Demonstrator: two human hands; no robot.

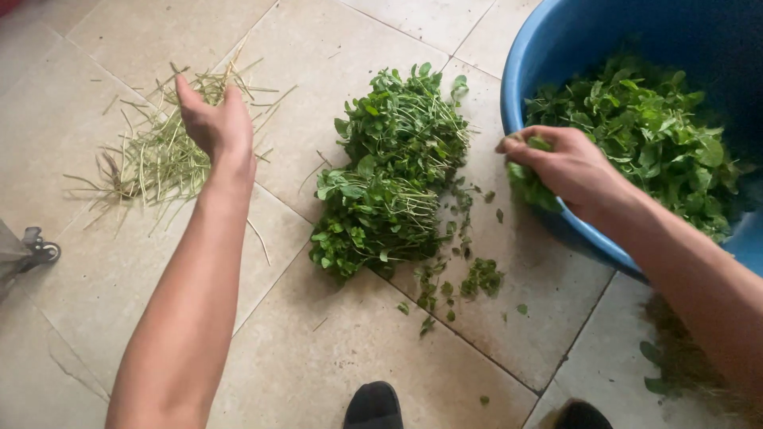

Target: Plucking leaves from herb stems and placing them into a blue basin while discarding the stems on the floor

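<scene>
My left hand (211, 119) reaches out over a scattered pile of pale green stems (155, 155) on the tiled floor, fingers loosely spread, nothing visibly held. My right hand (560, 163) grips a clump of green leaves (528, 183) at the rim of a large blue tub (517, 75). The tub holds a heap of picked leaves (636, 131). Between my arms lies a big bundle of leafy green herbs (393, 171) with stems showing, on the floor.
Loose leaves and bits (481, 278) are strewn on the beige tiles beside the bundle. Two dark shoe tips (373, 405) show at the bottom edge. A grey object with a small wheel (32, 250) sits at the left edge.
</scene>
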